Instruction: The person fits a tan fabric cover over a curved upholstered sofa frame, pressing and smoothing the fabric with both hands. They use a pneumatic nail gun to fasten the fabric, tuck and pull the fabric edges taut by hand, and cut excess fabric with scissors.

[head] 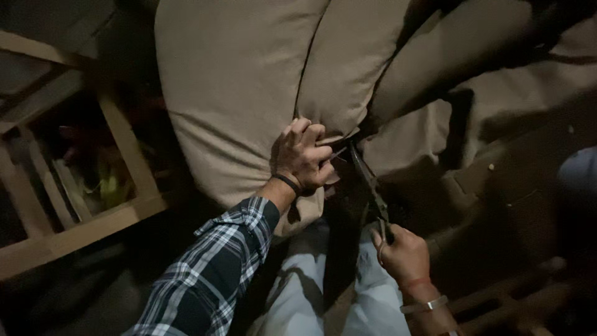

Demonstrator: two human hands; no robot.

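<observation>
A large beige upholstered cushion (236, 93) fills the upper middle of the head view, with a seam running down it. My left hand (303, 157) is clenched on the fabric at the cushion's lower edge, pulling it tight. My right hand (403, 252) grips the handles of dark scissors (368, 180), whose blades point up toward the bunched fabric just right of my left hand. Whether the blades touch the cloth is too dark to tell. I wear a plaid sleeve on the left arm and bracelets on the right wrist.
A bare wooden frame (127, 149) with slats stands at the left, with greenish items inside it. More beige upholstery (472, 56) lies at the upper right. My light trousers (305, 292) are below. The floor around is dark.
</observation>
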